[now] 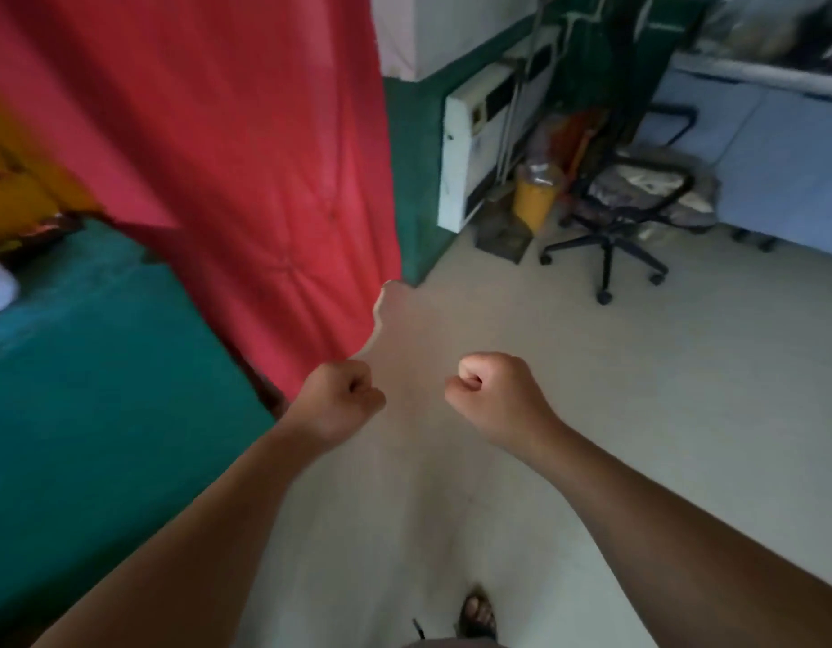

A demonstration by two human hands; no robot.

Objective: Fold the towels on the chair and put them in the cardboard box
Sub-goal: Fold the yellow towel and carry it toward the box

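My left hand (341,397) is curled into a fist at the lower corner of a large red cloth (227,156), which hangs from above and tapers down into that fist. About a hand's width to the right, my right hand (491,392) is also a fist, with nothing in it. Both hands are held out over the pale floor. At the far right stands a black office chair (608,236) with crumpled, mottled cloth (638,182) piled on its seat. No cardboard box is clearly in view.
A bed with a teal sheet (100,367) fills the left side. Against the green wall stand a white appliance (465,147), a yellow bottle (535,201) and a small brown container (502,236). Pale blue cabinets (788,156) line the right. My sandalled foot (477,615) shows below.
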